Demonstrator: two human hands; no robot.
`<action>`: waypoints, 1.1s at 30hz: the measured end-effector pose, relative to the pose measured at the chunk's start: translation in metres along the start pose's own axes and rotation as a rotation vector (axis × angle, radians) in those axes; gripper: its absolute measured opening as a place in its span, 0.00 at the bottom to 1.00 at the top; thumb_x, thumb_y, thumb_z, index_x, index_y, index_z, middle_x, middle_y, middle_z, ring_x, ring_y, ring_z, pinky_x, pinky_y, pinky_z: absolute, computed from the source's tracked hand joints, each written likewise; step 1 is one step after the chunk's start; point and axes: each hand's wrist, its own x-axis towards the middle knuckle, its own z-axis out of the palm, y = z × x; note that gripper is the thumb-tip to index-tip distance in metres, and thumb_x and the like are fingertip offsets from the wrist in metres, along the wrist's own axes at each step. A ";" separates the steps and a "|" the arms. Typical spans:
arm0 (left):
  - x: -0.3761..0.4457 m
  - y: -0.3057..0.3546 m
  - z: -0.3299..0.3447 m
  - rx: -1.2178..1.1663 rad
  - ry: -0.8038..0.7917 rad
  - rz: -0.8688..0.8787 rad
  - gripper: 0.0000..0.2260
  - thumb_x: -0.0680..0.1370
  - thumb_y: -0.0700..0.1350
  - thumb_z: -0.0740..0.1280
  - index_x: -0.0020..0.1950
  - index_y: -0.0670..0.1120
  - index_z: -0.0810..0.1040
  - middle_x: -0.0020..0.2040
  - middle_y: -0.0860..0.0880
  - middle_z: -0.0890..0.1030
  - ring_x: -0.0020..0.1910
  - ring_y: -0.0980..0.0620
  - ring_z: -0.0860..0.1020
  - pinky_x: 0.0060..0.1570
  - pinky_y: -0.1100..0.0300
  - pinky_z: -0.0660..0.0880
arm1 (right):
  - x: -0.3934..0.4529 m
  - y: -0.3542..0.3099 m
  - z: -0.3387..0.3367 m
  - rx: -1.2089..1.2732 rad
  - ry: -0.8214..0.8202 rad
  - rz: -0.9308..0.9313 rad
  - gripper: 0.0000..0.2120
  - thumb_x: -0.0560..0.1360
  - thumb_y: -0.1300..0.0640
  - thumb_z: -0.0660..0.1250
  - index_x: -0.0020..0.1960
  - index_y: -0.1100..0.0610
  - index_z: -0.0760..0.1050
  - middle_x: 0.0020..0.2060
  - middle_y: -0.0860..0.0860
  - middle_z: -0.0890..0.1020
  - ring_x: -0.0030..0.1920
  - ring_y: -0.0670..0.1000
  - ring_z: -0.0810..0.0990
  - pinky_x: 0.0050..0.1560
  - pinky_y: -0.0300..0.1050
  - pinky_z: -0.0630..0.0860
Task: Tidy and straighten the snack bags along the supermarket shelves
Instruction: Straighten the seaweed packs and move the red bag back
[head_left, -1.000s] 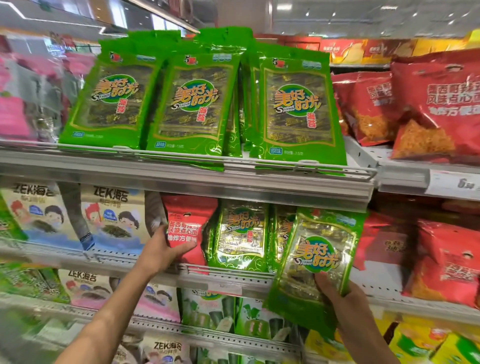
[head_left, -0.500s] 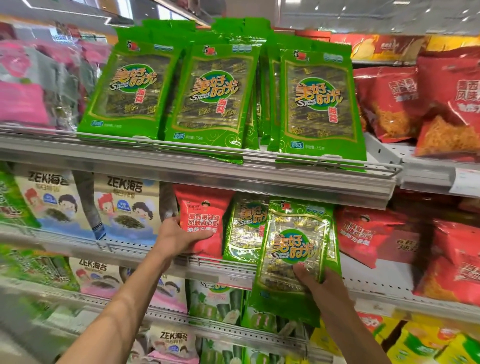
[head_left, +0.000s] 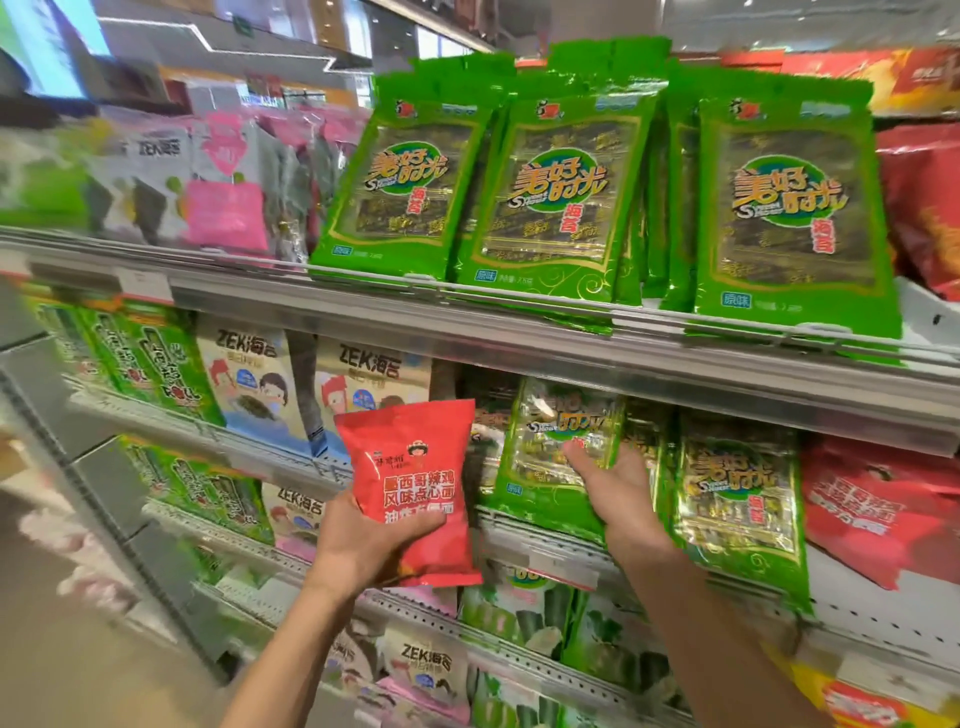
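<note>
Fingers of the left hand (head_left: 358, 545) curl round a red plastic snack bag (head_left: 415, 488), held upright clear of the metal shelf edge (head_left: 519, 525). The right hand (head_left: 618, 493), fingers spread, presses a green seaweed bag (head_left: 550, 457) standing on that shelf, tight beside its neighbours.

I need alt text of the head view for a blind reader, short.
A person's left hand holds a red snack bag before supermarket shelves, while the right hand presses a green seaweed bag on the middle shelf. Larger green seaweed bags stand above.
</note>
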 end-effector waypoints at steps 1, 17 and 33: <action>-0.003 -0.006 -0.006 -0.015 0.011 -0.014 0.19 0.61 0.37 0.83 0.50 0.43 0.83 0.44 0.47 0.87 0.43 0.50 0.86 0.45 0.57 0.81 | 0.004 -0.002 0.013 -0.011 0.007 -0.008 0.41 0.76 0.44 0.73 0.80 0.59 0.59 0.77 0.56 0.67 0.76 0.58 0.66 0.72 0.50 0.64; -0.029 -0.036 -0.042 -0.103 0.086 -0.147 0.20 0.62 0.31 0.81 0.49 0.43 0.80 0.41 0.49 0.85 0.37 0.54 0.83 0.34 0.66 0.78 | 0.010 0.000 0.094 -0.479 -0.034 0.006 0.35 0.82 0.50 0.67 0.78 0.65 0.54 0.72 0.63 0.72 0.70 0.65 0.73 0.69 0.58 0.71; -0.048 0.016 0.097 -0.146 -0.198 0.035 0.18 0.64 0.37 0.81 0.50 0.46 0.81 0.42 0.52 0.87 0.39 0.56 0.85 0.33 0.70 0.77 | -0.037 0.031 -0.090 0.017 0.063 -0.112 0.12 0.81 0.65 0.67 0.64 0.65 0.77 0.45 0.55 0.85 0.43 0.52 0.85 0.44 0.40 0.82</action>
